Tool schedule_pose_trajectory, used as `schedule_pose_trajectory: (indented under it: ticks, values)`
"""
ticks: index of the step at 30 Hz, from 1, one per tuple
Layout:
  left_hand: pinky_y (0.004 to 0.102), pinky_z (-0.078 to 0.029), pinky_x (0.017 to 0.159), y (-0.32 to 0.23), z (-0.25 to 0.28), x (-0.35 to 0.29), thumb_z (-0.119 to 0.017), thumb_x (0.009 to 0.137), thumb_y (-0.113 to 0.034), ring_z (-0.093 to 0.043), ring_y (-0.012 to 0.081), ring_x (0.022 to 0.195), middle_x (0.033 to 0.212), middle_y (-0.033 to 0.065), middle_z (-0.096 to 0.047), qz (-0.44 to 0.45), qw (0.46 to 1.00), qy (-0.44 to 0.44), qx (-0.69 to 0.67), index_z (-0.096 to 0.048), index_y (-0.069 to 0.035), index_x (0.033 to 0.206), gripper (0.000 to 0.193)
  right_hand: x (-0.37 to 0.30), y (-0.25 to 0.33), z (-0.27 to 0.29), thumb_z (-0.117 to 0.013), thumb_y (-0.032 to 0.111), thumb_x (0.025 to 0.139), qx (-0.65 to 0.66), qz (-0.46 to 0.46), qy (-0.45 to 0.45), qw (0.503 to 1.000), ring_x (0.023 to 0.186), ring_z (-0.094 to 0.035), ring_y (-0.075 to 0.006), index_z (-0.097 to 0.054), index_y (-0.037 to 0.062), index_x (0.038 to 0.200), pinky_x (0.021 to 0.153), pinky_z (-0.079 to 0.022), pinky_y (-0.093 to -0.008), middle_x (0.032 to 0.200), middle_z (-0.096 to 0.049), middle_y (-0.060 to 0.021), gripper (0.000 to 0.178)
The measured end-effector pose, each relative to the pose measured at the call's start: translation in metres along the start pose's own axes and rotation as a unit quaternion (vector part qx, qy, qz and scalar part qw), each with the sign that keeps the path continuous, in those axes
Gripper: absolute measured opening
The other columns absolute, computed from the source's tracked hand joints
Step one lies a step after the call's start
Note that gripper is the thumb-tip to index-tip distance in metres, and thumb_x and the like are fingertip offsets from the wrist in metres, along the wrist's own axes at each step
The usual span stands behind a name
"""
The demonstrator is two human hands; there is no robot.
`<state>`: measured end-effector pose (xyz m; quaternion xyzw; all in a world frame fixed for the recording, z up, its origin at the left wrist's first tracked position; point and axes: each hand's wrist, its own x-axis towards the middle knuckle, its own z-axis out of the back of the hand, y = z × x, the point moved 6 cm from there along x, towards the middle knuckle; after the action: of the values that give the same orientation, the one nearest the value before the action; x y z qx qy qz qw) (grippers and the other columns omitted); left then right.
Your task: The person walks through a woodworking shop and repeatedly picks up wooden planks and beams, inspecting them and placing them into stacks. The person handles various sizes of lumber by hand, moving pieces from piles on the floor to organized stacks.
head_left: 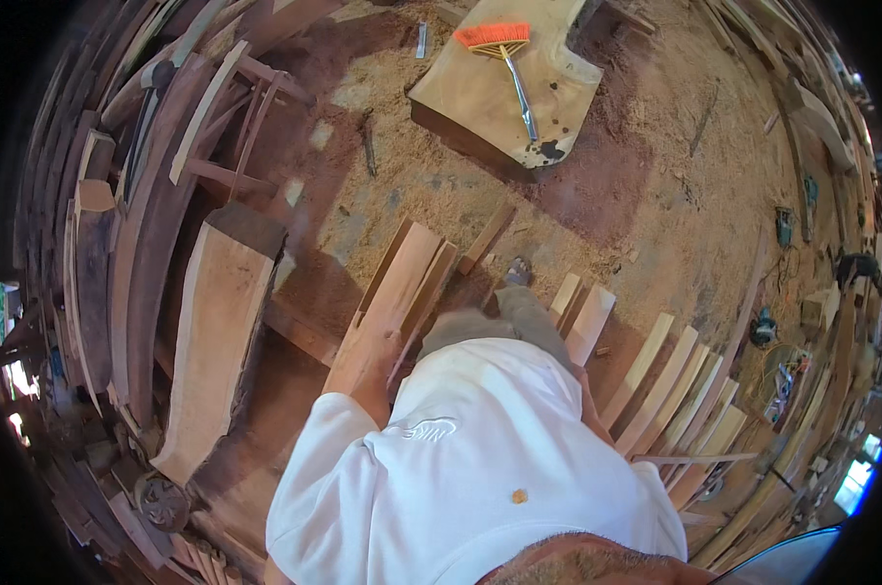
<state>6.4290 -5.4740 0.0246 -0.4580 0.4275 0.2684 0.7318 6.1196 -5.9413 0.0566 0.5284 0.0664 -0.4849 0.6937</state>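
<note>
A smooth reddish-brown wooden plank slants up along my left side. My left hand is closed on its right edge, with part of the fingers hidden by the wood. Narrower pieces of wood lie close against both sides of this plank. On my right, only a little of my right hand or forearm shows beside the white shirt, and its fingers are hidden. Several light wooden strips lie side by side just beyond it.
A thick slab with a dark bark edge stands at left, beside stacked boards and a wooden frame. Ahead, an orange broom rests on a large slab. Sawdust covers the floor. Power tools lie at right.
</note>
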Motion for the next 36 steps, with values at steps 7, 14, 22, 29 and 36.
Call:
schedule_pose_trajectory:
  ticks: [7, 14, 22, 29, 36]
  values:
    - [0.0357, -0.056, 0.083, -0.112, -0.121, 0.006, -0.066, 0.1, -0.032, -0.07, 0.0237, 0.093, 0.1, 0.0117, -0.075, -0.205, 0.976, -0.01, 0.077, -0.071, 0.002, 0.122, 0.041, 0.148, 0.089, 0.133, -0.059, 0.028, 0.104, -0.088, -0.131, 0.008, 0.987, 0.081, -0.07, -0.0182, -0.071, 0.0041, 0.113, 0.073, -0.058, -0.0361, 0.088, -0.073, -0.0067, 0.028]
    - [0.0369, -0.054, 0.095, -0.117, -0.082, 0.095, -0.068, 0.1, -0.031, -0.069, 0.0236, 0.109, 0.116, 0.0159, -0.076, -0.151, 0.976, -0.056, -0.149, -0.072, 0.002, 0.125, 0.041, 0.285, 0.308, 0.109, -0.059, 0.029, 0.105, -0.078, 0.019, 0.007, 0.997, 0.081, -0.069, -0.0173, -0.068, 0.0018, 0.124, 0.075, -0.058, -0.0331, 0.099, -0.072, -0.0097, 0.035]
    - [0.0366, -0.057, 0.085, -0.189, -0.053, 0.146, -0.059, 0.103, -0.024, -0.072, 0.0241, 0.102, 0.112, 0.0135, -0.076, 0.029, 0.974, 0.006, -0.223, -0.071, 0.001, 0.125, 0.036, 0.336, 0.358, -0.002, -0.06, 0.039, 0.1, -0.358, 0.028, 0.114, 0.926, 0.105, -0.072, -0.0363, -0.07, 0.0033, 0.128, 0.093, -0.054, -0.0451, 0.115, -0.075, -0.0215, 0.046]
    - [0.0357, -0.057, 0.088, -0.247, 0.101, 0.172, -0.059, 0.106, -0.027, -0.072, 0.0252, 0.1, 0.119, 0.0122, -0.073, 0.06, 0.954, -0.087, -0.28, -0.062, 0.001, 0.133, 0.039, 0.352, 0.476, -0.184, -0.059, 0.032, 0.099, -0.373, 0.051, 0.276, 0.884, 0.097, -0.07, -0.039, -0.071, -0.0015, 0.112, 0.085, -0.053, -0.0467, 0.103, -0.072, -0.0263, 0.037]
    - [0.0287, -0.053, 0.074, -0.352, 0.238, 0.164, -0.06, 0.107, -0.031, -0.07, 0.0169, 0.09, 0.105, 0.0081, -0.073, 0.077, 0.911, -0.187, -0.358, -0.062, -0.002, 0.128, 0.036, 0.429, 0.687, -0.354, -0.064, 0.027, 0.1, -0.224, 0.137, 0.218, 0.94, 0.078, -0.068, -0.023, -0.071, -0.0022, 0.112, 0.074, -0.054, -0.038, 0.091, -0.071, -0.0139, 0.032]
